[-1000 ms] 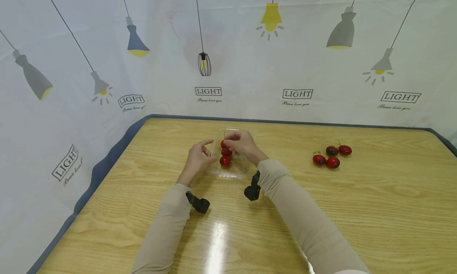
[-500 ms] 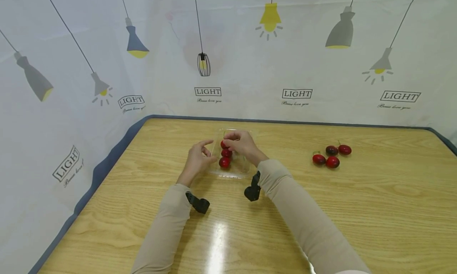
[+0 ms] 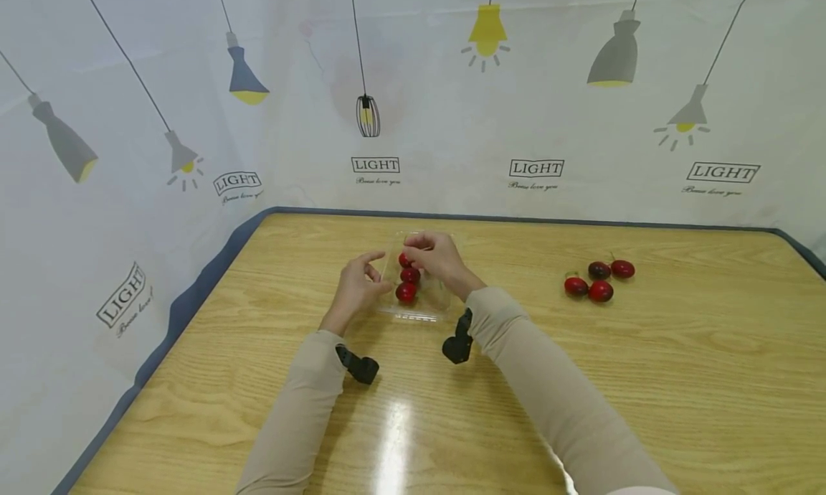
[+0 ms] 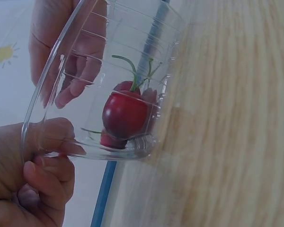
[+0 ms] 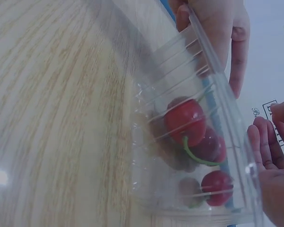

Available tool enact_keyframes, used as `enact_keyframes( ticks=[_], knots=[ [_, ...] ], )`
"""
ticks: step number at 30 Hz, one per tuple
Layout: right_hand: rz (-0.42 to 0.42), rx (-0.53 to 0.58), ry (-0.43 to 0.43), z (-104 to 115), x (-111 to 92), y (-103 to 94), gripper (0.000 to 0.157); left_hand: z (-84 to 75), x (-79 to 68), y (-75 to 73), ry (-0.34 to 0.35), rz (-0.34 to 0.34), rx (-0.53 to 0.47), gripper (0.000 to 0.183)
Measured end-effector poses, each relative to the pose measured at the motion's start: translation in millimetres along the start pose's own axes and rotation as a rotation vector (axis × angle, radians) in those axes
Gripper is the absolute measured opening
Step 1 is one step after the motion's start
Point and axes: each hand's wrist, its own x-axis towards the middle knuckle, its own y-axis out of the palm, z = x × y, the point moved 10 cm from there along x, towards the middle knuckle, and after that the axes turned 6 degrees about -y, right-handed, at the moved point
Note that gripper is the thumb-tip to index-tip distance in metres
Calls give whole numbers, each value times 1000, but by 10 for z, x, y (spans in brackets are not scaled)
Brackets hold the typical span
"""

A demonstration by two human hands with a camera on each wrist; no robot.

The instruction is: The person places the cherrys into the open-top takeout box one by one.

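Note:
A clear plastic container (image 3: 429, 310) stands on the wooden table with red cherries (image 3: 406, 293) inside it, in a row along its left side. Green stems rise from some cherries (image 4: 125, 113) in the left wrist view. My left hand (image 3: 356, 285) pinches the container's left rim, thumb on the inner side and curled fingers outside. Over the container's far half hangs my right hand (image 3: 436, 257), fingers loosely bent beside the farthest cherry (image 3: 405, 260), partly covering it from the head view. Nothing shows between the right fingers (image 4: 73, 87) in the left wrist view.
Several more dark-red cherries (image 3: 600, 290) lie loose on the table (image 3: 645, 380) to the right. A white curtain (image 3: 445, 122) printed with lamps hangs behind and to the left. Small black wrist cameras (image 3: 458, 348) project below both sleeves.
The cherries inside the container shifted slightly toward me at first. My right hand has since risen a little, with its fingers slightly farther from the cherries. My left hand stays at the rim.

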Motion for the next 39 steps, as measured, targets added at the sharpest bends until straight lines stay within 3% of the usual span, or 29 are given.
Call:
enact_keyframes(
  ticks=[17,27,39],
  knots=[
    [8,24,-84,148,-137,-15,24,-15,-12,-8,-14,-5,11,57],
    [60,3,-133,130,-272,6,23,4,-11,-2,-18,3,9,57],
    [37,34,-152,146,-412,-120,25,-2,-14,-1,-10,4,4,58]
  ],
)
